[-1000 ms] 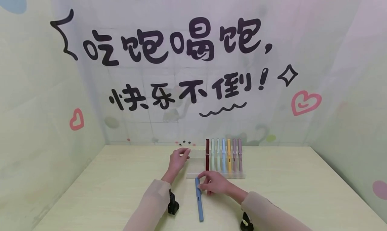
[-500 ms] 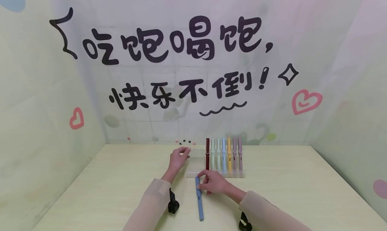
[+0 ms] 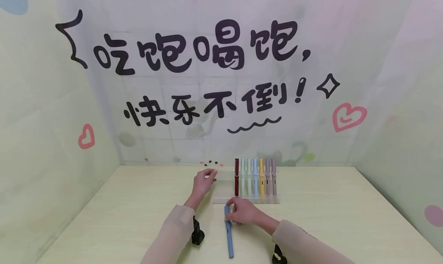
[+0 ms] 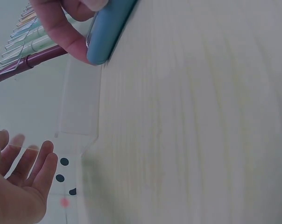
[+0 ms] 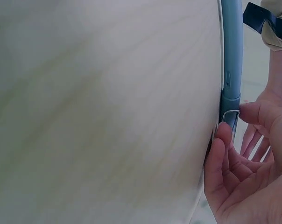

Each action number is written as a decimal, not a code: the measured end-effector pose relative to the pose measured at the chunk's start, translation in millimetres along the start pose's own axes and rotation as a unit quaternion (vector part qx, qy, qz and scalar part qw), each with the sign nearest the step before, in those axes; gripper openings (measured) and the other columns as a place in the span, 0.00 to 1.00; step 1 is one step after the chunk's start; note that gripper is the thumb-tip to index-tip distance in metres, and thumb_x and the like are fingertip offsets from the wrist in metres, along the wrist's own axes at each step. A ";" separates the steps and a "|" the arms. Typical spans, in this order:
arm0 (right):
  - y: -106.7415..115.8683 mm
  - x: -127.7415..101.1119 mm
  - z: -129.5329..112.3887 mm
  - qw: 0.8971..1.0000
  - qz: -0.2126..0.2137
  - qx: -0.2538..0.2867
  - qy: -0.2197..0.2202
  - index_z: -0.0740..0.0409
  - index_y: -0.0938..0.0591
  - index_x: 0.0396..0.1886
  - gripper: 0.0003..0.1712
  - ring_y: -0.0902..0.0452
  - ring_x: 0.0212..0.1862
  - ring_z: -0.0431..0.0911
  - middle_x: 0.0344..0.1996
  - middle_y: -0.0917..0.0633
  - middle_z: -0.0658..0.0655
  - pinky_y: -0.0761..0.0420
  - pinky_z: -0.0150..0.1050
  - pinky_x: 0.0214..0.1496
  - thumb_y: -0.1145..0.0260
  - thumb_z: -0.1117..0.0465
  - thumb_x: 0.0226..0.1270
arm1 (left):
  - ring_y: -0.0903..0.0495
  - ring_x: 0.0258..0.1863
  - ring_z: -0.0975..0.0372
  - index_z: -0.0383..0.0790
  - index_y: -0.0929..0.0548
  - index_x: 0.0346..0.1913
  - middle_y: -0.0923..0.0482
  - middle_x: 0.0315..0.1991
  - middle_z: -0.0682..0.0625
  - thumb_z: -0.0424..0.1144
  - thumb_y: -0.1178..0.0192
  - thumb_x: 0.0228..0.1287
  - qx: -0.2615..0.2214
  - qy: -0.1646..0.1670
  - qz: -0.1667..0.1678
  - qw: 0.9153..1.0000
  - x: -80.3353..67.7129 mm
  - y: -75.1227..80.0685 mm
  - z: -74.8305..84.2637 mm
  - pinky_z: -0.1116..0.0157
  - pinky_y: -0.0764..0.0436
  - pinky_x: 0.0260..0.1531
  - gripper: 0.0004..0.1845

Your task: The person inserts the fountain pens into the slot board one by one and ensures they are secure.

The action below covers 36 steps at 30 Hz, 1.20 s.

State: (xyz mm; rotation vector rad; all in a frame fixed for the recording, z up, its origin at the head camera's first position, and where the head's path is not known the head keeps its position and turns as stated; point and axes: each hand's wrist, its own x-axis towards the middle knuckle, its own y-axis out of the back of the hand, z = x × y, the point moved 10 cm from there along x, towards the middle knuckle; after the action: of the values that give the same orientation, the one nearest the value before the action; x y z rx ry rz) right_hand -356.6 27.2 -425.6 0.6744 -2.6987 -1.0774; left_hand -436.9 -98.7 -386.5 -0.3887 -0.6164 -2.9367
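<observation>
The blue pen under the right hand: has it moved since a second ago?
Barely. The blue pen lies on the table below the clear pen rack as before; the right hand pinches its cap end.

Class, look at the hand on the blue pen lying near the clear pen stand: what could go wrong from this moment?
1. The right hand pinches only the cap end of the blue pen, so its long body may swing or slip.
2. The clear stand looks light; the left hand rests at its edge, and a nudge could topple the standing pens.

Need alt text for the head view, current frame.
A person's right hand pinches the cap end of a blue pen lying on a pale table. The left hand touches a clear rack holding seven coloured pens before a decorated wall.
</observation>
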 end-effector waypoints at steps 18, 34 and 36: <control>-2.7 0.1 -0.6 1.000 -0.020 -0.012 0.002 0.59 0.25 0.38 0.20 0.32 0.13 0.39 0.12 0.26 0.49 0.31 0.31 0.15 0.29 0.58 0.46 | 0.19 0.30 0.54 0.30 0.20 0.42 0.22 0.35 0.41 0.39 0.47 0.62 -0.004 -0.008 0.003 1.000 -1.2 0.6 0.6 0.64 0.22 0.28 0.14; 0.7 -3.4 -5.9 1.000 -0.014 -0.019 0.020 0.55 0.28 0.33 0.17 0.33 0.15 0.38 0.15 0.27 0.48 0.31 0.30 0.17 0.29 0.60 0.47 | 0.19 0.29 0.55 0.31 0.20 0.42 0.22 0.35 0.42 0.39 0.47 0.62 -0.002 -0.011 0.005 1.000 -1.6 1.8 2.1 0.64 0.23 0.27 0.14; 1.8 -3.3 -4.9 1.000 -0.011 -0.016 0.019 0.55 0.28 0.33 0.17 0.33 0.16 0.38 0.16 0.27 0.48 0.31 0.30 0.18 0.29 0.59 0.46 | 0.19 0.29 0.55 0.31 0.20 0.42 0.22 0.35 0.42 0.39 0.47 0.63 -0.004 -0.011 0.004 1.000 -1.4 1.6 1.8 0.64 0.23 0.28 0.14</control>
State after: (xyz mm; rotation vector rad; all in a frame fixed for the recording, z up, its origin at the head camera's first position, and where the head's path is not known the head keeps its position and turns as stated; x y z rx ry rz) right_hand -352.9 26.8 -420.8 0.7135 -2.6424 -1.0989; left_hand -434.8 -99.3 -384.7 -0.4250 -0.6048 -2.9320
